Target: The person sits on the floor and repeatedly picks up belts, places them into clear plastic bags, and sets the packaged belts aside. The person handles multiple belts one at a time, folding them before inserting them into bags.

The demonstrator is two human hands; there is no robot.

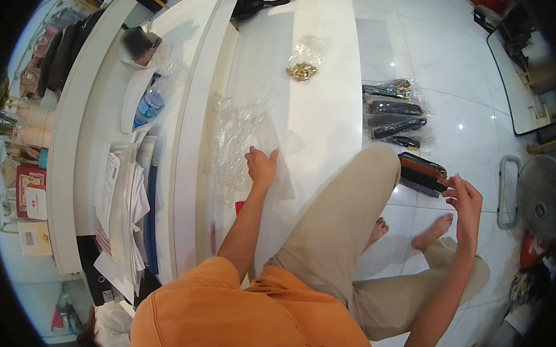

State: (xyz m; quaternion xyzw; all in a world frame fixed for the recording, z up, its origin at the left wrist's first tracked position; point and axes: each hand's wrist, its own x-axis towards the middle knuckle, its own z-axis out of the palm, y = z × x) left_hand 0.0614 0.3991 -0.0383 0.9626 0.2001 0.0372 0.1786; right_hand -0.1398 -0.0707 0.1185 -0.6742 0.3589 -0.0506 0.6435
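Note:
On the white counter, my left hand (pixel 262 167) lies over a spread of clear plastic bags (pixel 236 140). Its thumb and fingers are apart, touching a bag without gripping it. Low at the right, beside my knee, my right hand (pixel 465 197) is at the end of a stack of folded straps (pixel 421 173), brown and black, that look like belts. The fingertips are bent together at the edge of that stack, closed on the end of a strap as far as I can see. More dark straps in clear wrapping (pixel 395 114) lie in rows on the tiles beyond.
A clear bag of gold-coloured metal pieces (pixel 302 71) sits farther along the counter. Papers (pixel 126 197) and a blue-labelled bottle (pixel 149 108) fill the shelf at left. A black strap (pixel 258 6) lies at the far end. A fan (pixel 541 190) and a mirror (pixel 534 80) stand at right.

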